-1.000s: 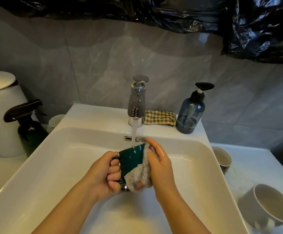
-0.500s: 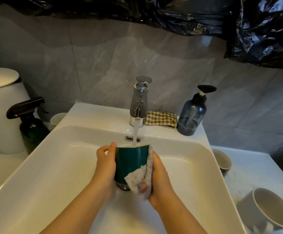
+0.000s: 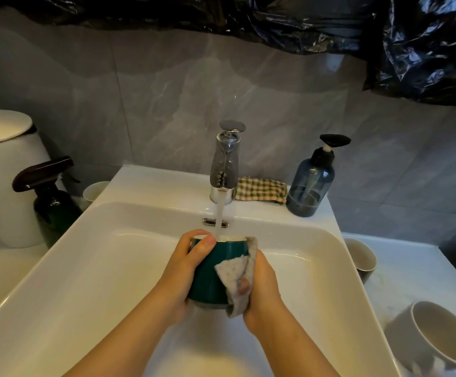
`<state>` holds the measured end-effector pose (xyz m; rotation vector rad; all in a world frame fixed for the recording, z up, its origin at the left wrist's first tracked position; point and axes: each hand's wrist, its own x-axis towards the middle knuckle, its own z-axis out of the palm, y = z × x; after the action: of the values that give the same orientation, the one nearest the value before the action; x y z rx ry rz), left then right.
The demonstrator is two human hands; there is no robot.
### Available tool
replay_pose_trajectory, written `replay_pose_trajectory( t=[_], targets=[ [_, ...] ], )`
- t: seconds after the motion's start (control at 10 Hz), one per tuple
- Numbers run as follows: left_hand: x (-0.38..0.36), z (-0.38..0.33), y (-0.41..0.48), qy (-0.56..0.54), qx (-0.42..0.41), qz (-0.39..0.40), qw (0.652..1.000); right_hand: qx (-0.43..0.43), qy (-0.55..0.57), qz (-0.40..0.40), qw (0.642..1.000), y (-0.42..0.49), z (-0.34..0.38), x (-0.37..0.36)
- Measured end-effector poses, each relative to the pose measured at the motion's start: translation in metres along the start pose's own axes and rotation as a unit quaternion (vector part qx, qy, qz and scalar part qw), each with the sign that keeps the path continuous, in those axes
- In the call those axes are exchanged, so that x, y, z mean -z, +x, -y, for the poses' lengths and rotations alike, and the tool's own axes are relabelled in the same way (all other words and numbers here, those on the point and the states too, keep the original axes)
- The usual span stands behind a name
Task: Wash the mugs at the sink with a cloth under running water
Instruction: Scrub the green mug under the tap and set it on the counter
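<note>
Head view: left hand (image 3: 186, 268) grips green mug (image 3: 207, 278), right hand (image 3: 265, 292) clutches cloth (image 3: 233, 268); best rotated steadily under water (image 3: 219, 216)

The bare left forearm (image 3: 129, 336) and bare right forearm (image 3: 289, 346) rise from the lower edge of the view and converge toward the middle. The left hand (image 3: 186, 270) wraps the left side of a glossy dark green ceramic mug (image 3: 210, 276), thumb lying up against the rim, fingers curled round the far side. The right hand (image 3: 263, 291) cups the mug's right side, pressing a pale grey dotted cloth (image 3: 233, 269) against it, thumb tip pinching the cloth's fold.
</note>
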<state>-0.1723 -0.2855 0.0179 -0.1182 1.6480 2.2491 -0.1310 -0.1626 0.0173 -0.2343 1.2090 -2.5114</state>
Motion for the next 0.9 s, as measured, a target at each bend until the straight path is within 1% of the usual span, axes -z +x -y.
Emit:
replay_pose_trajectory(
  t=[0.1, 0.2, 0.3, 0.4, 0.5, 0.6, 0.7, 0.8, 0.9],
  targets=[
    [0.002, 0.000, 0.005, -0.028, 0.006, -0.031, 0.999, -0.136, -0.513, -0.365, 0.765, 0.014, -0.012, 0.001],
    [0.006, -0.002, 0.007, -0.076, 0.067, 0.002, 0.995, 0.080, -0.426, -0.314, 0.845, 0.023, -0.020, -0.009],
    [0.008, -0.002, 0.006, -0.058, 0.026, 0.015, 0.998, 0.032, -0.227, -0.363, 0.903, 0.032, -0.017, 0.004],
    [0.000, -0.004, 0.003, -0.030, 0.030, 0.019, 0.999, -0.042, -0.032, -0.334, 0.941, 0.033, -0.005, 0.003],
    [-0.006, -0.011, 0.004, 0.031, 0.092, 0.027, 0.995, -0.007, -0.005, -0.353, 0.936, 0.032, -0.011, 0.005],
    [-0.014, -0.022, 0.007, 0.120, 0.088, 0.016, 0.989, -0.010, 0.044, -0.386, 0.921, 0.031, -0.011, 0.007],
    [-0.022, -0.021, 0.010, 0.180, -0.024, -0.093, 0.979, 0.038, -0.002, -0.395, 0.918, 0.029, -0.004, 0.015],
    [-0.021, -0.012, 0.006, 0.150, 0.004, -0.091, 0.984, 0.041, -0.052, -0.402, 0.913, 0.021, 0.000, 0.015],
    [-0.018, -0.007, 0.002, 0.160, 0.026, -0.022, 0.987, 0.024, -0.089, -0.407, 0.909, 0.023, -0.004, 0.011]
  ],
)
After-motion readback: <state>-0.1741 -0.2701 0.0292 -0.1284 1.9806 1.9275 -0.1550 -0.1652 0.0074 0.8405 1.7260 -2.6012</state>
